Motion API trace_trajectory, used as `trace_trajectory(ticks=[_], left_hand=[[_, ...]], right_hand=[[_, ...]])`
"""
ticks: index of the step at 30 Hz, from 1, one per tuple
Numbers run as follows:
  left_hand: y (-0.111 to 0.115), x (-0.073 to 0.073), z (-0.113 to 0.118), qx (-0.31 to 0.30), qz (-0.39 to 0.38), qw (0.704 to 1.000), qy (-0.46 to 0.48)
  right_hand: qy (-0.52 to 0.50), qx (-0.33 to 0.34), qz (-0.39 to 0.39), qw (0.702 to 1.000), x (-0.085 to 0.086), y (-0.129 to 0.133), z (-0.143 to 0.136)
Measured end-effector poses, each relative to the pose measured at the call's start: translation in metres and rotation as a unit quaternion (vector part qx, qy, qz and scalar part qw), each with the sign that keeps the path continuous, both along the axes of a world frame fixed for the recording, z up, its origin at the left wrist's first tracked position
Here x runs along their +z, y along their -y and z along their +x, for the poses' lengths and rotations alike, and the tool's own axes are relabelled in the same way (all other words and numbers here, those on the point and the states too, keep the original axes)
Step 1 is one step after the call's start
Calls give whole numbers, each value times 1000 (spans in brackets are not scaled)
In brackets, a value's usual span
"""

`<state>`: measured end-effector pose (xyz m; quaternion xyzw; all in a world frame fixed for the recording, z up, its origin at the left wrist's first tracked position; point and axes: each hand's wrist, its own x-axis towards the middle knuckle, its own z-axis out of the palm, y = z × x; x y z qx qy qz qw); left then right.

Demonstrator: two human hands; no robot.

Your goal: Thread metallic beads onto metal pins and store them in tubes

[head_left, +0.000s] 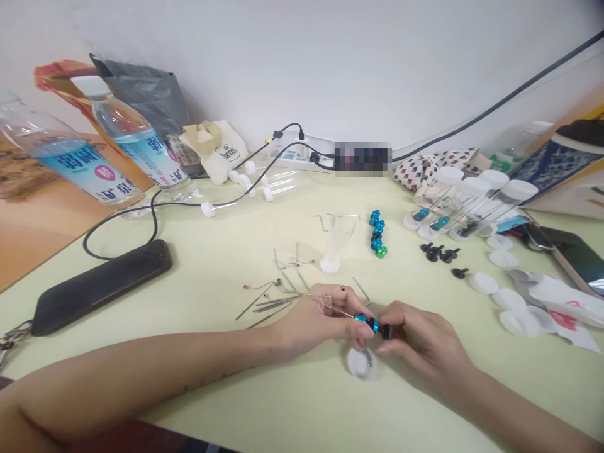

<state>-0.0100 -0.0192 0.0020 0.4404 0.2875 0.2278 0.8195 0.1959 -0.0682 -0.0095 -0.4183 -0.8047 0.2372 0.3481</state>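
My left hand (330,314) is closed in a pinch round a small blue metal fitting (362,319), from which a thin metal rod (333,306) sticks out to the upper left. At the fitting's right end sits a black thumb screw (387,331), gripped by the fingertips of my right hand (425,340). Just below both hands lies a white cap (362,365) with tiny metal bits in it. Left of my left hand, several bent thin rods (276,305) are scattered, some with small coloured ends. A clear tube (340,236) stands behind my hands.
Blue, black and green fittings (376,233) form a row behind my hands. To the right are black thumb screws (438,253), white caps (484,283), filled tubes (472,204) and a phone (578,255). A power bank (101,286), cable (189,204) and water bottles (136,148) stand left.
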Motion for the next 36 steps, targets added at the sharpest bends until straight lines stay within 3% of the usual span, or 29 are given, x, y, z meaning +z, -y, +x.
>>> trace_trajectory(ticks=[7,15,20,28,36], left_hand=[[-1,1,0,0,-5,1000,-1],[-1,0,1,7,-7,1000,15],[-1,-1,1,9,2,1000,3],[0,0,1,-1,1,1000,-8],[-1,0,0,4,-3,1000,-3]], right_hand=[[10,24,-11,1000,2,-2,1],[-34,-10,66,997,7,0,-6],[-14,-32,28,999,6,1,-4],[16,10,-23,1000,0,-1,3],[-1,-16,9,1000,0,2,-1]])
